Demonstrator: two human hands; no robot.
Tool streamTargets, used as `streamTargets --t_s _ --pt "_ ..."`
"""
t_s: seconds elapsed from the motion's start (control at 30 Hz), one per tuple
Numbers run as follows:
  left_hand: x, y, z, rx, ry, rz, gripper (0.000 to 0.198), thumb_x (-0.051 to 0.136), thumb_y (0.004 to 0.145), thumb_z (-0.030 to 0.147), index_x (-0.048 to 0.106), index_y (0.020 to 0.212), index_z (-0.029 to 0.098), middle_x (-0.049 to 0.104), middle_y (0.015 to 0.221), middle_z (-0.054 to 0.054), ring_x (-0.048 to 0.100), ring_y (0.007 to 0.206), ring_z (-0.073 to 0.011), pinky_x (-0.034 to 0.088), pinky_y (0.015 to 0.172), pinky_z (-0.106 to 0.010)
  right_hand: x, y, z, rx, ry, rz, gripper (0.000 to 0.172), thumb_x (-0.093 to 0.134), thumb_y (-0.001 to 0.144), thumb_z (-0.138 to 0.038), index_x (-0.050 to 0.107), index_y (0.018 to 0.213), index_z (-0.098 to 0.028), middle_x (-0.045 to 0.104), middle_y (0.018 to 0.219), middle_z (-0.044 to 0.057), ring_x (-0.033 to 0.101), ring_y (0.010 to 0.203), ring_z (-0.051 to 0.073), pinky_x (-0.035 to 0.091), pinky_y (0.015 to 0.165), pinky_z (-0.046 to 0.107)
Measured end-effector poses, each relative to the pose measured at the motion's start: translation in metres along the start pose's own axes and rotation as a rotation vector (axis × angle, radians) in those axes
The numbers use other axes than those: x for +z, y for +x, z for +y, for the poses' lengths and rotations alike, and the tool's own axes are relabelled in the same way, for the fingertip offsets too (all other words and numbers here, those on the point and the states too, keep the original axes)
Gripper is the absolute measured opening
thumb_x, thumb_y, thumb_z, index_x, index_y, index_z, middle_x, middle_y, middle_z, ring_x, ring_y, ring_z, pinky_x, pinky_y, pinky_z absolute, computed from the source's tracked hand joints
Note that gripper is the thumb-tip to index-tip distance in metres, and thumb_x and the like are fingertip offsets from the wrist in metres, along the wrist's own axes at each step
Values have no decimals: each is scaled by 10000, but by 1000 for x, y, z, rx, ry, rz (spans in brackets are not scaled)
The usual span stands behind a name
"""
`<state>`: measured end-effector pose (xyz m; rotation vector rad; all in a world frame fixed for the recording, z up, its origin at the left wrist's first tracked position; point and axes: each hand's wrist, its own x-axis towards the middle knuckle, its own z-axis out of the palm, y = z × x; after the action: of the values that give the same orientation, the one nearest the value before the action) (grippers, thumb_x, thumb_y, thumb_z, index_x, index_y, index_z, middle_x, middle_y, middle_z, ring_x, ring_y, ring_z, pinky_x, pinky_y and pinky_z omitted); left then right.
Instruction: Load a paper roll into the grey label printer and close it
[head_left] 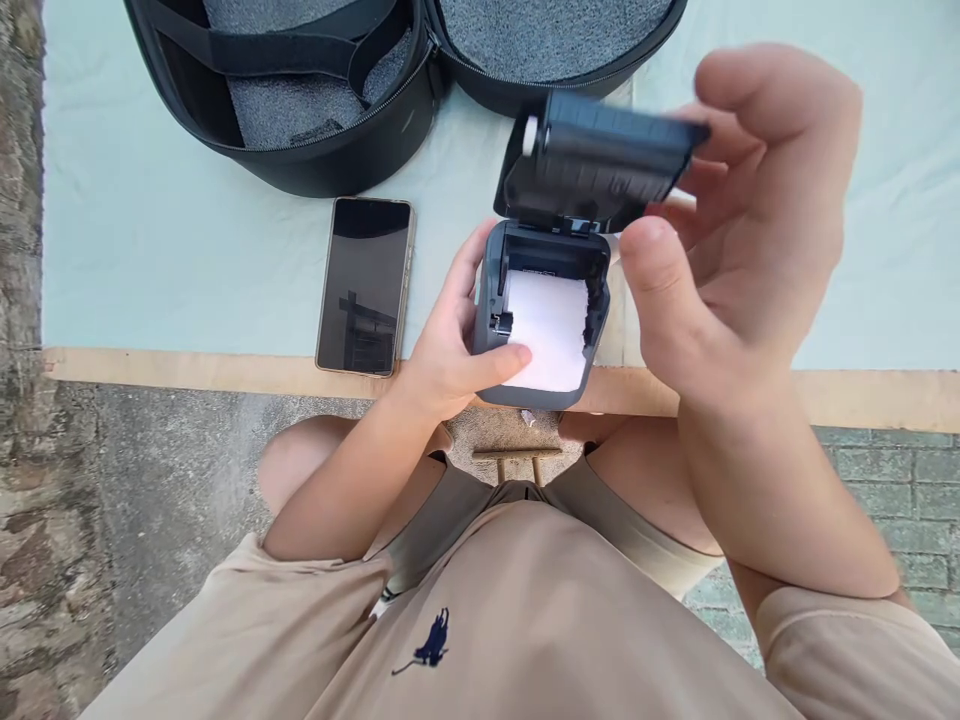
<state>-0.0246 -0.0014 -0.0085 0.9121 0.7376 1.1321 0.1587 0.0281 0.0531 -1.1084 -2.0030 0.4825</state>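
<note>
A small dark thermal printer (491, 300) is held over the table's front edge, its lid (600, 150) swung up on the hinge. Inside the compartment lies a white paper roll (551, 330). My left hand (454, 345) grips the printer's body from the left, with the thumb reaching over the wall onto the paper. My right hand (757, 220) is at the right of the raised lid, thumb and fingers apart. Its fingertips are partly behind the lid's edge, so whether they touch it is unclear.
A smartphone (366, 285) lies face up on the pale-covered table (187, 270), left of the printer. Behind it stands an unzipped black case (345, 150) with grey foam lining and a strap. The table's wooden front edge (187, 370) runs just above my knees.
</note>
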Motion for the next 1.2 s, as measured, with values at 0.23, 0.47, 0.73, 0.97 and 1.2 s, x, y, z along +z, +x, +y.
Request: streamTargets --t_s 0.23,0.47,0.73,0.97,1.2 --pt "-5 2 -2 -4 -48 30 707 812 682 326 423 1269 258 685 1199 -79 680 1149 -340 594 732 -337 0 1 5 -219 -26 -147 141 642 854 -210 637 992 -182 635 1056 93 628 1050 228 565 951 455" --pt "6 1 4 -6 -114 109 534 695 762 510 519 1202 263 689 1189 -75 572 1305 -350 583 926 -433 -2 -1 -4 -189 -4 -133 156 609 886 -227 600 1042 -215 612 1095 78 624 1056 199 574 926 405" --pt "9 -1 7 32 -169 59 296 627 863 364 606 1112 206 705 1086 -80 668 1174 -297 583 639 -291 1 -6 -18 -146 -76 -220 260 542 924 -200 521 1183 -211 557 1314 134 553 1265 239 477 1099 430" --pt "9 -3 9 -33 -107 90 453 710 811 414 569 1202 235 655 1240 -91 659 1194 -337 575 605 -295 -2 -5 -17 -105 -95 -278 283 548 899 -192 511 1174 -251 528 1265 109 535 1227 266 493 1048 489" --pt "11 1 5 -38 -119 161 464 613 843 584 623 1141 228 706 1133 -63 551 1339 -314 598 930 -382 -1 -6 -10 -88 -69 -260 294 564 891 -201 518 1178 -248 545 1295 109 550 1244 269 517 1033 493"
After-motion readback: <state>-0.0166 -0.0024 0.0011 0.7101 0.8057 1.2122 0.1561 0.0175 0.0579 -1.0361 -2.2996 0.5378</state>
